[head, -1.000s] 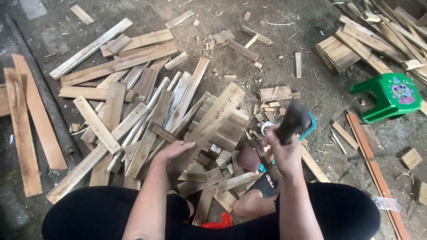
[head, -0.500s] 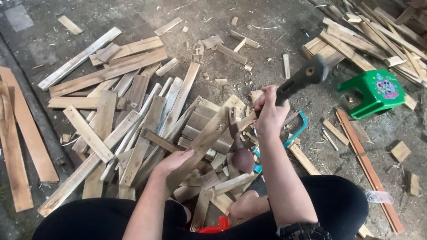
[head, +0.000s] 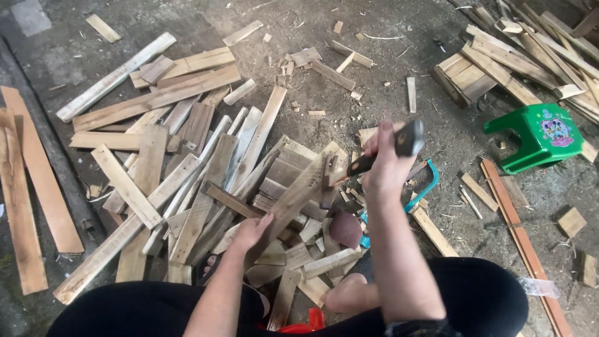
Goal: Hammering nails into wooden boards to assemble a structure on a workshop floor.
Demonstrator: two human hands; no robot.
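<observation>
My right hand (head: pixel 385 163) grips a hammer (head: pixel 399 145) with a dark head, held above the heap of wood. My left hand (head: pixel 252 231) presses on a long grey plank (head: pixel 293 198) that lies slanted on top of the pile of short boards (head: pixel 206 181). The hammer head is up and to the right of that plank's upper end. My knees in black trousers fill the bottom of the view.
A teal-framed hand saw (head: pixel 424 187) lies just right of my right arm. A green plastic stool (head: pixel 536 136) stands at the right, with stacked slats (head: pixel 499 62) behind it. Long orange boards (head: pixel 31 187) lie at the left edge. Scraps litter the dirt floor.
My right hand swung the hammer up from low over the pile and now brings it lower and closer in. My left hand stays on the plank.
</observation>
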